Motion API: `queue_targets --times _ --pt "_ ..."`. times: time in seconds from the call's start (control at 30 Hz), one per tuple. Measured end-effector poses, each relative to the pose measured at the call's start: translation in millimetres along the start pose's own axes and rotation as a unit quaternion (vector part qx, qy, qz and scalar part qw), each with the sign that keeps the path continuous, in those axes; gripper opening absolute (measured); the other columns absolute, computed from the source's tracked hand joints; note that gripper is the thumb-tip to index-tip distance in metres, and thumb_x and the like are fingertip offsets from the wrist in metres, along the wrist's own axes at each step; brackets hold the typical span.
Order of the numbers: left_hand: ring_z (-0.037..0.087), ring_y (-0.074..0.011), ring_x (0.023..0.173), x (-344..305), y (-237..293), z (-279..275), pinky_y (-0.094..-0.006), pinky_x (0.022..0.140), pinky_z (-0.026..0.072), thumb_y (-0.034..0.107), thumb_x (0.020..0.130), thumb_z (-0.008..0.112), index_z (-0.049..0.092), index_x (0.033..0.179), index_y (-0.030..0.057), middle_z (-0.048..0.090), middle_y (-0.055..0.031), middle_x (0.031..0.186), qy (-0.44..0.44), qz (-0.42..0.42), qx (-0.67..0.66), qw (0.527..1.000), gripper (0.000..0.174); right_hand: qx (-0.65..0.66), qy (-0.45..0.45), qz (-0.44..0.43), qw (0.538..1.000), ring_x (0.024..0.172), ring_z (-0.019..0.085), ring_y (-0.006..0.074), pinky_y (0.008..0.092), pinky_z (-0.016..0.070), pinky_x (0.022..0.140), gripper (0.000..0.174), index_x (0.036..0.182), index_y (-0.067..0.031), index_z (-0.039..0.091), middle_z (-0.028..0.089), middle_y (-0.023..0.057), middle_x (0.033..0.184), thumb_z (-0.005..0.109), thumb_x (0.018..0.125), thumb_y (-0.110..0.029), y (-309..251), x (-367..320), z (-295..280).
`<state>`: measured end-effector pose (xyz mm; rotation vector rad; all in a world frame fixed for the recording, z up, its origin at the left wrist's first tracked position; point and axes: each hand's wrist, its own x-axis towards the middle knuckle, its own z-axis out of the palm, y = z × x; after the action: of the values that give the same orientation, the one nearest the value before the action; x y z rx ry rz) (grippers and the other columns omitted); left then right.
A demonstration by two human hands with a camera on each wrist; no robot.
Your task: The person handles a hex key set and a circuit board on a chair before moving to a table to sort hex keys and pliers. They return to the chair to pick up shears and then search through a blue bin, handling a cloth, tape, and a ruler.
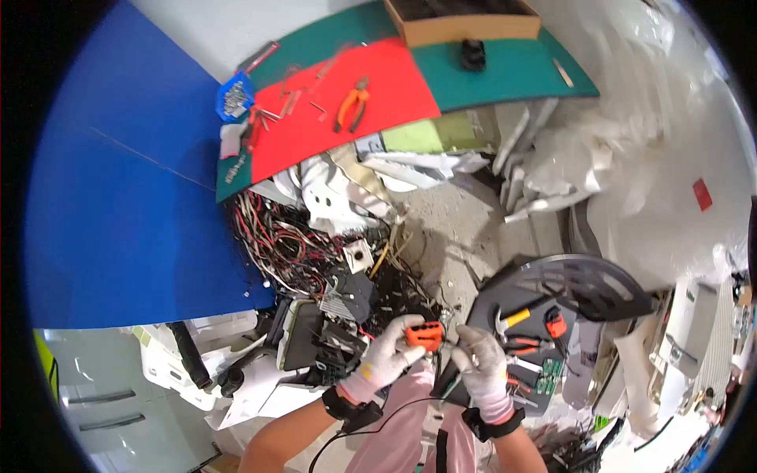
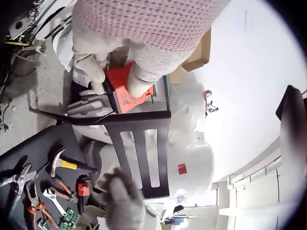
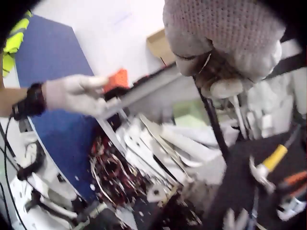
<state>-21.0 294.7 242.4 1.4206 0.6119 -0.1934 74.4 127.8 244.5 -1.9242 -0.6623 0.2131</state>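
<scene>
In a white glove, the left hand [image 1: 382, 364] [image 2: 144, 52] [image 3: 76, 96] grips an orange plastic part [image 1: 426, 336] [image 2: 120, 79] [image 3: 117, 79] between thumb and fingers. Dark pieces show at the part's edge in the head view. The gloved right hand [image 1: 482, 369] [image 2: 123, 206] [image 3: 225, 45] is just to the right of the part, apart from it, with bent fingers. Something thin shows by its fingertips in the right wrist view; whether they pinch it cannot be made out.
A black chair [image 1: 481, 315] beside the right hand bears a yellow-handled hammer [image 1: 514, 318], pliers [image 1: 527, 344] and green circuit boards [image 1: 550, 375]. Tangled wires [image 1: 276, 240] lie left of centre. Beyond is a table with a red mat [image 1: 315, 118] and orange-handled pliers [image 1: 351, 106].
</scene>
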Motion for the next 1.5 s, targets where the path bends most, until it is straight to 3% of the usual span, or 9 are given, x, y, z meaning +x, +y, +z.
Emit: queue_targets --times 0.07,0.37,0.53,0.63,0.77,0.93,1.23,1.27,1.5 --pt "0.053 -0.0135 0.103 -1 1 -6 -0.0275 0.088 0.0437 0.003 0.081 0.06 0.037 0.127 0.0058 0.052 -0.0055 0.113 -0.018 0.035 0.011 0.999 0.051 -0.054 -0.026 -0.063 0.996 0.083 0.059 0.0317 0.0385 0.0485 0.072 0.028 0.098 -0.0065 0.061 0.061 0.0122 0.095 0.066 0.071 -0.008 -10 16 13" --pt "0.051 -0.014 0.108 22 42 -53 -0.0281 0.093 0.0399 0.013 0.086 0.058 0.033 0.131 0.0018 0.051 -0.0079 0.118 -0.091 0.061 -0.023 0.994 0.053 -0.137 -0.086 -0.202 0.966 0.072 0.061 0.0283 0.0357 0.0497 0.061 0.024 0.096 -0.0101 0.06 0.062 0.0074 0.089 0.062 0.072 -0.006 -34 81 24" --pt "0.052 -0.0167 0.106 51 74 -86 -0.0293 0.091 0.0412 0.031 0.085 0.061 0.032 0.133 0.0022 0.051 -0.0126 0.119 -0.061 0.176 0.11 0.976 0.063 -0.077 -0.078 -0.121 0.987 0.073 0.064 0.0267 0.0315 0.0512 0.065 0.014 0.088 -0.005 0.061 0.064 0.0135 0.084 0.062 0.075 -0.002 -42 129 34" --pt "0.049 -0.0335 0.108 99 93 -140 -0.0427 0.09 0.0407 0.043 0.075 0.066 0.035 0.127 0.0017 0.049 -0.0197 0.116 0.112 0.303 0.372 0.87 0.073 -0.066 -0.059 -0.063 0.994 0.078 0.063 0.028 0.0341 0.0502 0.068 0.014 0.09 -0.0035 0.062 0.064 0.0149 0.086 0.06 0.077 -0.004 -43 174 29" --pt "0.039 -0.0386 0.115 172 103 -233 -0.0464 0.097 0.0335 0.046 0.061 0.072 0.041 0.125 0.0085 0.041 -0.0196 0.125 0.367 0.233 0.584 0.685 0.08 -0.063 -0.02 0.002 0.998 0.076 0.063 0.0226 0.0297 0.0483 0.07 0.014 0.089 0.0006 0.063 0.065 0.0146 0.082 0.059 0.077 -0.004 -57 245 23" --pt "0.027 -0.0369 0.127 204 124 -279 -0.0511 0.105 0.0178 0.047 0.068 0.066 0.031 0.136 0.019 0.029 -0.0168 0.138 0.294 0.177 0.708 0.617 0.081 -0.003 -0.012 0.027 1.0 0.067 0.057 0.0121 0.026 0.0466 0.062 0.012 0.089 0.0008 0.062 0.064 0.0087 0.076 0.058 0.08 -0.005 -48 324 39" --pt "0.043 -0.0365 0.108 232 117 -299 -0.0532 0.098 0.0283 0.066 0.066 0.054 0.052 0.118 0.0105 0.048 -0.0187 0.116 0.282 0.358 0.67 0.586 0.076 -0.048 -0.011 0.017 0.999 0.058 0.056 0.0128 0.0261 0.045 0.052 0.01 0.083 0.0003 0.062 0.062 0.0087 0.072 0.057 0.078 -0.007 -1 428 85" --pt "0.041 -0.0359 0.117 226 123 -296 -0.0522 0.103 0.0209 0.068 0.074 0.044 0.045 0.128 0.0137 0.045 -0.0195 0.127 0.243 0.273 0.703 0.61 0.077 -0.04 -0.021 0.051 0.998 0.058 0.056 0.0136 0.0267 0.0452 0.053 0.01 0.082 0.0005 0.062 0.063 0.0097 0.071 0.057 0.078 -0.007 -4 437 90" --pt "0.041 -0.0354 0.118 221 131 -294 -0.0514 0.104 0.0211 0.068 0.074 0.044 0.042 0.129 0.0148 0.044 -0.0191 0.128 0.23 0.255 0.689 0.638 0.076 -0.092 -0.028 0.058 0.994 0.06 0.058 0.0157 0.0285 0.0465 0.056 0.013 0.084 0.0003 0.063 0.064 0.0117 0.071 0.058 0.077 -0.009 17 472 106"
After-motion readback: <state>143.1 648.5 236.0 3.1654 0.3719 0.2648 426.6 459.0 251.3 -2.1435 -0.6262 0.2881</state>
